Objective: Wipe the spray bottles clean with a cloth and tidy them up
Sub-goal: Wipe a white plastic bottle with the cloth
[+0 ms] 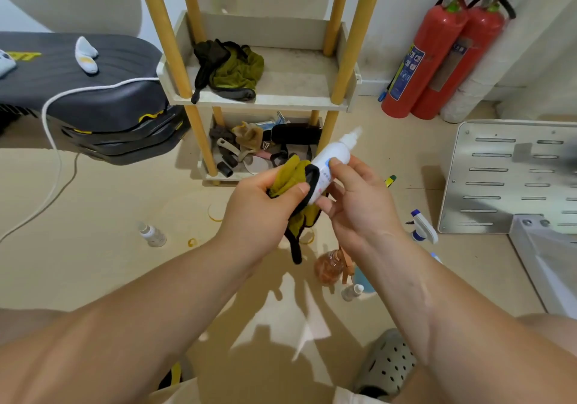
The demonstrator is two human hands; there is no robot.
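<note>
My right hand (359, 204) grips a white spray bottle (334, 157) by its lower body, nozzle tilted up and away. My left hand (259, 207) holds an olive-green cloth with black trim (293, 179) bunched against the bottle's side; a strip of the cloth hangs down below. On the floor lie other bottles: a small white one (152, 234) at the left, a blue-and-white trigger sprayer (423, 226) at the right, an orange-tinted bottle (329, 266) and a small white bottle (352, 292) below my right wrist.
A wooden-post shelf unit (274, 91) stands ahead with another green cloth (231, 69) on its middle tier and clutter on the bottom tier. Two red fire extinguishers (437, 57) lean at the right wall. A perforated metal panel (512, 179) lies right; a dark padded bench (81, 79) left.
</note>
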